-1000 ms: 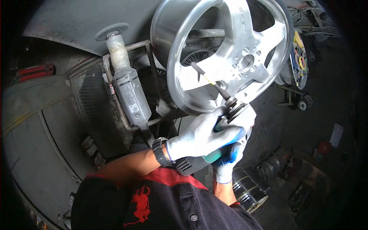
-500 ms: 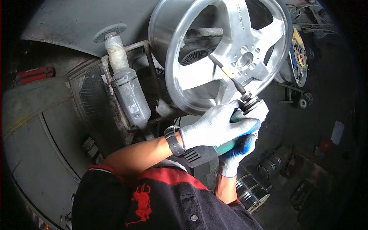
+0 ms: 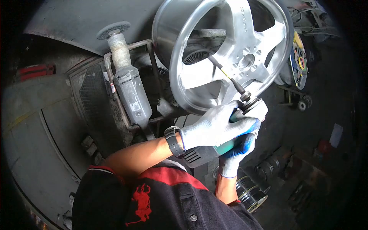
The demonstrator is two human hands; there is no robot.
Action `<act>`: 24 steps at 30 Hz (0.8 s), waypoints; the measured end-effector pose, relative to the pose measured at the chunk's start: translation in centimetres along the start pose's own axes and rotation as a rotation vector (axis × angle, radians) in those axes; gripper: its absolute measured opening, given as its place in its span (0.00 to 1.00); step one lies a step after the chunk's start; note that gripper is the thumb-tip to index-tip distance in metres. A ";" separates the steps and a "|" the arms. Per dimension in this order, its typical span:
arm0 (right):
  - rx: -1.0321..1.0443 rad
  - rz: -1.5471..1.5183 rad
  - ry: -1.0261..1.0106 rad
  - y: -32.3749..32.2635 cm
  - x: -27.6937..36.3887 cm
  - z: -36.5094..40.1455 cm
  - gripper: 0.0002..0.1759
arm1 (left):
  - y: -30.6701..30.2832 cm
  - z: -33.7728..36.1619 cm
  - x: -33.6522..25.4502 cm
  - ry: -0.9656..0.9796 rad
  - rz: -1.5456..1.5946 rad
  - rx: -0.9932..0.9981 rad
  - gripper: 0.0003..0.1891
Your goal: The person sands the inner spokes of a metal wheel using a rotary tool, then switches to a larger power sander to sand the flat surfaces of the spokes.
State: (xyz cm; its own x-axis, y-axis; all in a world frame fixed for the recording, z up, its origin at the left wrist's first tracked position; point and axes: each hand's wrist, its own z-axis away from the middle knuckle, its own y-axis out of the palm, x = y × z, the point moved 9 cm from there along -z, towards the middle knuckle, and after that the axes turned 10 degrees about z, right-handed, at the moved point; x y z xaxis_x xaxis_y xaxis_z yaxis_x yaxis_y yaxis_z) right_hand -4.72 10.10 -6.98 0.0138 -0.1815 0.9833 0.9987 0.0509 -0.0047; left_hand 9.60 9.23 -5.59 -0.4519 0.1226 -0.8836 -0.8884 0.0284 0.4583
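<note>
My left hand (image 3: pixel 214 124), in a white glove with blue-coated fingers, is wrapped over the front of a green and grey angle grinder (image 3: pixel 201 155). From below, my right hand (image 3: pixel 237 153), gloved the same way, grips the grinder's green middle. A thin dark rod with a yellow band (image 3: pixel 226 73) is fixed to the grinder's head and points up and left. Its tip overlaps a spoke of the bare silver alloy wheel (image 3: pixel 232 50). The wheel stands tilted in front of me, its five-spoke face towards me, with lettering on the upper spoke.
On the left, a grey polishing machine (image 3: pixel 132 96) with a round disc (image 3: pixel 113 30) lies against a metal frame (image 3: pixel 155 65). More wheel rims (image 3: pixel 251 188) are low on the right. A round board with coloured pieces (image 3: pixel 299 59) stands behind the alloy wheel. A red case (image 3: pixel 36 72) is far left.
The wheel and the polishing machine have shifted slightly right in view. Both hands keep the same grip on the grinder, and the rod tip sits slightly further left against the spoke.
</note>
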 end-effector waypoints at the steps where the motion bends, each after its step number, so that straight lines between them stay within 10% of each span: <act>1: -0.001 -0.007 0.004 0.0 -0.1 -0.1 0.33 | -0.1 0.0 0.1 0.036 0.042 0.000 0.25; 19: -0.016 0.023 -0.053 0.0 0.1 -0.7 0.32 | 0.0 -0.5 0.9 0.008 -0.072 -0.022 0.22; 24: 0.072 0.024 0.055 0.2 -1.4 2.5 0.58 | -0.5 3.1 1.0 0.033 -0.031 -0.095 0.23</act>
State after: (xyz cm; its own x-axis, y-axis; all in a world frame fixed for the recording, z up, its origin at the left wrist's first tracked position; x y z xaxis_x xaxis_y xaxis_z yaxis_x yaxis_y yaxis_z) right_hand -4.64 12.87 -7.90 0.0423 -0.2329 0.9716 0.9919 0.1261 -0.0129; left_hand 9.81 12.38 -6.37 -0.4248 0.0898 -0.9008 -0.9051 -0.0627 0.4206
